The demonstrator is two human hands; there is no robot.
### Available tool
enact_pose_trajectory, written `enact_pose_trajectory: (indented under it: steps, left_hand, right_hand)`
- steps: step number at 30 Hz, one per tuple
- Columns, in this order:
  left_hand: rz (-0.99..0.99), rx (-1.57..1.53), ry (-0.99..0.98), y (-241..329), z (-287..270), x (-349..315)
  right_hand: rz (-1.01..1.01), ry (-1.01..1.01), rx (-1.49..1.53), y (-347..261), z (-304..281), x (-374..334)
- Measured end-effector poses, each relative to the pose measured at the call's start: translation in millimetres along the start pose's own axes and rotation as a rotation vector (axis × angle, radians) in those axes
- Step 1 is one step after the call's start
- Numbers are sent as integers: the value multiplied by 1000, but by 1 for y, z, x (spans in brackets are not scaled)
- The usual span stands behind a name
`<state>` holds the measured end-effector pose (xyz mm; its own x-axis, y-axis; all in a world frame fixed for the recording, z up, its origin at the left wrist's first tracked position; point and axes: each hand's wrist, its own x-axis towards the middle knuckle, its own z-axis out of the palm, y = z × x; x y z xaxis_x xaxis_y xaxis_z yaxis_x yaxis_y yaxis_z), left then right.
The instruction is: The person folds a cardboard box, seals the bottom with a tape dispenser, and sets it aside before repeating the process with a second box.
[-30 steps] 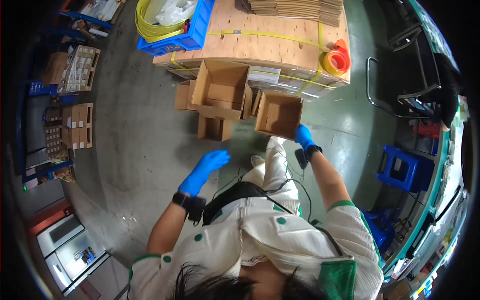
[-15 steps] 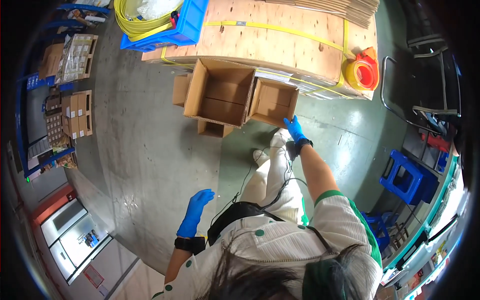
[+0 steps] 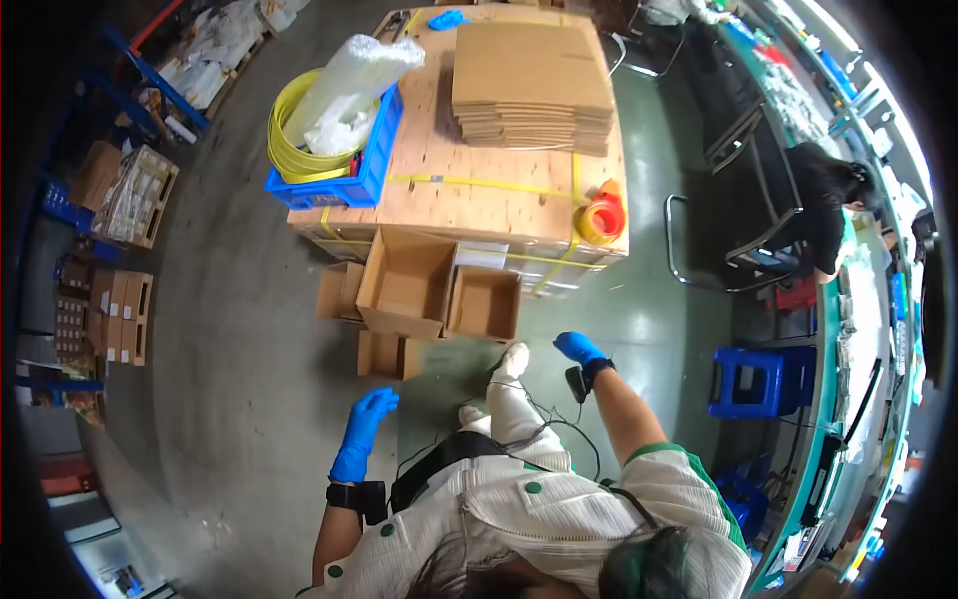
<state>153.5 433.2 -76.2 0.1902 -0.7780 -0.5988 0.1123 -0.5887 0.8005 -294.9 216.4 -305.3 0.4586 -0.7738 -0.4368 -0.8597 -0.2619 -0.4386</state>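
Observation:
My left hand (image 3: 364, 431), in a blue glove, hangs over the floor with its fingers stretched out and holds nothing. To the right, my right hand (image 3: 581, 348), gloved the same, is apart from the boxes, fingers extended and nothing held. Nearest to it stands an open cardboard box (image 3: 486, 302). Beside that box is a larger, taller open carton (image 3: 402, 292) with its flaps up. A small box (image 3: 339, 292) sits at its left, and another low open box (image 3: 383, 354) lies in front, nearest my left hand.
Behind the boxes is a strapped wooden crate (image 3: 419, 155), bearing stacked flat cardboard (image 3: 532, 75), a blue bin (image 3: 374, 165) with yellow strapping, and an orange-red tape dispenser (image 3: 602, 214). At right are a blue stool (image 3: 758, 381), a metal-framed chair (image 3: 753, 200), and a person (image 3: 828, 200) at a workbench.
My right hand has let go of the right-hand box edge and drawn away from it. The view has lifted, showing more of the crate top and the bench. My left hand stays empty.

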Motion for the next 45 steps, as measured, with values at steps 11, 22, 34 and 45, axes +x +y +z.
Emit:
enact_pose_trajectory:
  steps: [11,22,34,45]
  left_hand:
    - [287,-127,-128,129,79,22]
    - [290,-208,-28,205,204,75]
    - [193,-280,161,183,237,91]
    - [219,-249,-29,234,245,184]
  right_hand:
    - [-24,425,7,-14,-291,-27]
    - [-33,690,441,15,-439,159]
    - [-33,955,229,28,-456,238]
    - [83,441,1399,23,-422,138]
